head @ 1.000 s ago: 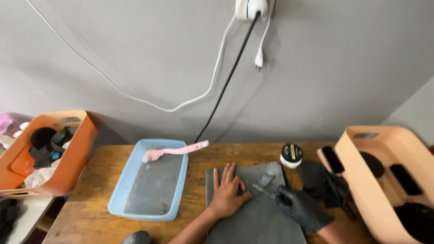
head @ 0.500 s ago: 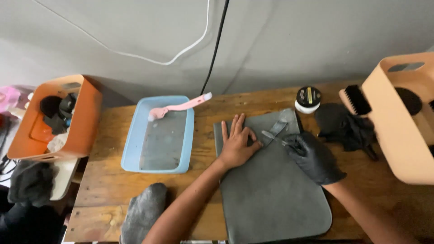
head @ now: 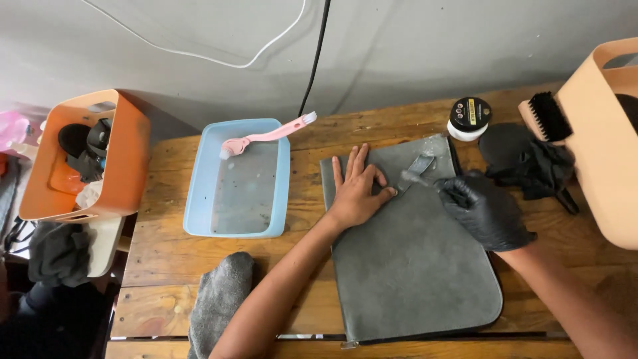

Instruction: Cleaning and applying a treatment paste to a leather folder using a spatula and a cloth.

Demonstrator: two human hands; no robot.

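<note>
A flat grey suede pouch (head: 412, 266) lies on the wooden table (head: 166, 266). My bare left hand (head: 355, 189) presses flat on its upper left part, fingers spread. My right hand (head: 482, 209), in a black glove, is closed around a small tool whose tip touches the pouch's grey strap (head: 417, 169) near the top edge. What the tool is cannot be made out. A small round jar with a black lid (head: 469, 118) stands just beyond the pouch.
A light blue tray (head: 199, 199) with a pink brush (head: 266, 136) across its rim sits left of the pouch. An orange bin (head: 129, 166) is at far left, a peach bin (head: 598, 153) with a black brush (head: 548, 116) at right. Black cloth (head: 531, 163), grey towel (head: 219, 302).
The view has tilted down and drawn closer, showing more of the table's near side. Both hands stay on the pouch's top part, the gloved hand still working at the strap.
</note>
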